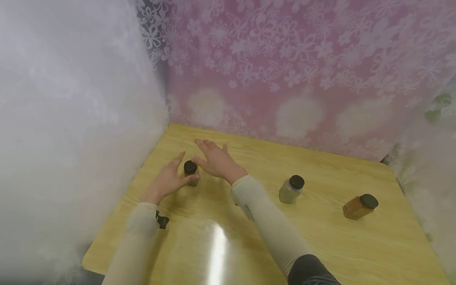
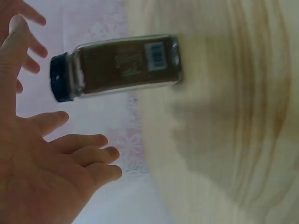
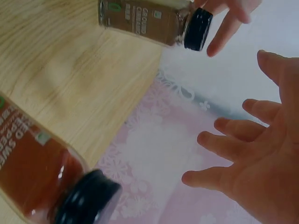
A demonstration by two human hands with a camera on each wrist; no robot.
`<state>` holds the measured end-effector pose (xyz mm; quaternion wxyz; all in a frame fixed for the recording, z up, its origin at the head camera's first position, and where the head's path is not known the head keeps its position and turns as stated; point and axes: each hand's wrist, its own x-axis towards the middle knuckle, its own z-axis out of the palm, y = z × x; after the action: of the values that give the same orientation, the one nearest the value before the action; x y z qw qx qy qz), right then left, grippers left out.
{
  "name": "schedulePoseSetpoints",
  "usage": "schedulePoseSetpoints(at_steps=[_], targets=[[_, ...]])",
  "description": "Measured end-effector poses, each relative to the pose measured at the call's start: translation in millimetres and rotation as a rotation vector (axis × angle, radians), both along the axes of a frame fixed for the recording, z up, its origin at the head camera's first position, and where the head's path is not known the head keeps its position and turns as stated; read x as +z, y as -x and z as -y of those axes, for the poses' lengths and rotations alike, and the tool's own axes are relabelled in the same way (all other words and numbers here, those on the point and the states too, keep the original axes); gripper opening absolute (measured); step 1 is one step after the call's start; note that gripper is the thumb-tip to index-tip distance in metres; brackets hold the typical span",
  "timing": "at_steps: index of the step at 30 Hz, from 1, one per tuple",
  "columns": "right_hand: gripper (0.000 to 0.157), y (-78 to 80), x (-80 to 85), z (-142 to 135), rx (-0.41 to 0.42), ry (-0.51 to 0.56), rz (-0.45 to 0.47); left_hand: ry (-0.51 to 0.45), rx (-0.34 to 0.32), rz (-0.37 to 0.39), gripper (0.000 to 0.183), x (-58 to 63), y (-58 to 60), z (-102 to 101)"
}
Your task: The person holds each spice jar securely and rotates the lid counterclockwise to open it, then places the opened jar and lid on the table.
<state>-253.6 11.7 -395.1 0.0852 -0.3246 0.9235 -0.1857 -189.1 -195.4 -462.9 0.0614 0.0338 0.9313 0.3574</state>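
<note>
On my head feed, the clear glass jar of brown powder with a black cap [image 2: 126, 65] stands upright towards the back left of the yellow wood-grain table [image 1: 374, 245], between the two hands. I see the left hand [image 1: 167, 183] beside it with thumb and fingers spread wide; the thumb crosses in front of the jar in my line of sight. The right hand [image 1: 216, 160] is spread too, its fingers well apart just beyond the cap. Neither pinches anything, and whether a fingertip brushes the cap I cannot tell.

I judge the step in hand to be either settling on a grip or letting go; this one moment doesn't tell me which. If it is a grip, the next move calls for closing the left thumb and fingers evenly round the glass, without knocking it. If it is a release, I'd want both hands lifted clear before turning to the grey-green glass jar with a black cap [image 1: 288, 192] or the orange-red one [image 1: 356, 208] farther right.
</note>
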Motion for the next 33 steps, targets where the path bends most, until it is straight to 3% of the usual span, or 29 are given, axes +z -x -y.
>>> schedulePoseSetpoints(at_steps=[3,7,11,15,21,28,33], targets=[[0.067,-3.3,-2.4,6,-0.011,-0.063,-0.044,-0.014,0.015,0.007,0.120,-11.3,0.8,-4],[0.067,-8.4,-8.5,13,-0.037,-0.183,-0.171,-0.049,0.024,0.011,0.119,-25.0,0.1,-13],[0.061,-12.5,-13.7,20,-0.045,-0.205,-0.245,-0.159,0.033,-0.014,0.108,-31.5,-0.6,-18],[0.050,-16.1,-19.3,26,-0.057,-0.183,-0.250,-0.236,0.014,-0.067,0.093,-37.2,0.4,-18],[0.051,-19.8,-31.1,39,0.005,-0.189,-0.250,-0.223,0.045,-0.143,0.076,-47.2,-2.0,-9],[0.049,-20.0,-42.4,39,-0.020,-0.142,-0.206,-0.252,0.056,-0.117,0.049,-54.2,4.7,-12],[0.049,-17.2,-48.3,34,0.018,-0.124,-0.207,-0.230,0.087,-0.133,0.039,-55.9,10.4,-19]])
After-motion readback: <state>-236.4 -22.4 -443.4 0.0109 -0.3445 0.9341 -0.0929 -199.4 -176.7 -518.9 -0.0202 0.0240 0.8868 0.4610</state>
